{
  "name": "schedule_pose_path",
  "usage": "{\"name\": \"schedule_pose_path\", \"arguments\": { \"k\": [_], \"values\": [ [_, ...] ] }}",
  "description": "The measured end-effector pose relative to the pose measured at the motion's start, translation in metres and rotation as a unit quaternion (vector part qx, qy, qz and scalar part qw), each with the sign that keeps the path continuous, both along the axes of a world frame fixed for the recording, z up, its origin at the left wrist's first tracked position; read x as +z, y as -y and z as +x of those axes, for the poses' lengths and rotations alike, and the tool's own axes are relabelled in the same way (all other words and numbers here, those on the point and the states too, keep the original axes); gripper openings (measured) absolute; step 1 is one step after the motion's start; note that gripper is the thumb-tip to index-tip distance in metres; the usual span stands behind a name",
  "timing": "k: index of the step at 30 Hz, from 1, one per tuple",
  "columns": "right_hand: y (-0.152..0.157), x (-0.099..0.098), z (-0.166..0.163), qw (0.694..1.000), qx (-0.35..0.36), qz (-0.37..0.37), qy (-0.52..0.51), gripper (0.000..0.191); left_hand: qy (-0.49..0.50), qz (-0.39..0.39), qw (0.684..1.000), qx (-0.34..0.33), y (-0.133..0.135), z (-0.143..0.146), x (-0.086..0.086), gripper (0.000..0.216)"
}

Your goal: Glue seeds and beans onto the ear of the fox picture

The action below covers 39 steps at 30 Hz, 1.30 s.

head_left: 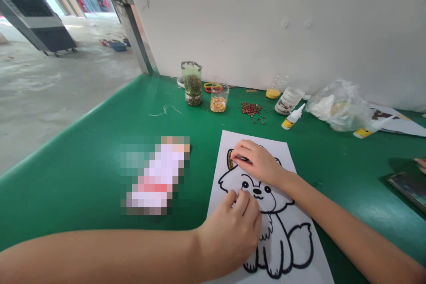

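Observation:
A white sheet (216, 206) with a black outline drawing of a fox-like animal lies under both hands. Small brownish-yellow seeds (230, 159) line part of the animal's left ear. My right hand (258, 162) rests over that ear, fingertips pinched together at its edge; what they hold, if anything, is hidden. Lower down, my left hand (234, 228) hovers over or touches the drawing near the face, its thumb and fingers also closed together. I cannot make out anything between them.
Behind the sheet stand a cup of dark seeds (193, 86), a cup of corn kernels (218, 103), a pile of reddish beans (251, 109), a tilted jar (289, 101), glue bottles (292, 118) and a plastic bag (339, 106). A blurred-out phone-like object (159, 177) lies left.

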State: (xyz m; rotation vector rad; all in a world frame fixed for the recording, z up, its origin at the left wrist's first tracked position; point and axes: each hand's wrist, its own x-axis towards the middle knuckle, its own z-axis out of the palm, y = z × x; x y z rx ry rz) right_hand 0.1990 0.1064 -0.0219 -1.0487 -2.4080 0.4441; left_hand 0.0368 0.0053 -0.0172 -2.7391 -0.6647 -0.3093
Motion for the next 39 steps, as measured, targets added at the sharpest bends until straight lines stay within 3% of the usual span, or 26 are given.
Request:
{"name": "schedule_pose_path", "arguments": {
  "k": [9, 14, 18, 21, 24, 29, 39],
  "values": [
    [0.002, 0.005, 0.001, 0.999, -0.018, -0.020, -0.035, 0.011, 0.006, 0.002, 1.000, -0.002, 0.000, -0.001, 0.001, 0.029],
    [-0.018, 0.006, 0.025, 0.982, -0.158, -0.025, -0.096, 0.008, 0.004, 0.002, 1.000, -0.002, 0.001, -0.001, 0.002, 0.029],
    [-0.050, -0.002, 0.061, 0.955, -0.279, -0.016, -0.100, 0.007, 0.001, 0.005, 1.000, -0.001, 0.001, -0.001, 0.002, 0.030],
    [-0.076, -0.009, 0.079, 0.938, -0.330, -0.022, -0.104, 0.009, 0.000, 0.006, 1.000, 0.002, 0.001, -0.001, 0.001, 0.030],
    [-0.100, -0.009, 0.081, 0.941, -0.330, -0.018, -0.078, 0.012, 0.005, 0.012, 1.000, 0.004, 0.001, 0.000, 0.001, 0.030],
    [-0.130, -0.008, 0.067, 0.937, -0.337, 0.086, 0.028, 0.018, 0.003, 0.018, 1.000, 0.005, 0.001, 0.000, 0.000, 0.030],
    [-0.136, -0.013, 0.063, 0.938, -0.334, 0.063, 0.066, 0.015, -0.001, 0.016, 1.000, 0.006, 0.001, 0.000, 0.001, 0.030]
  ]
}}
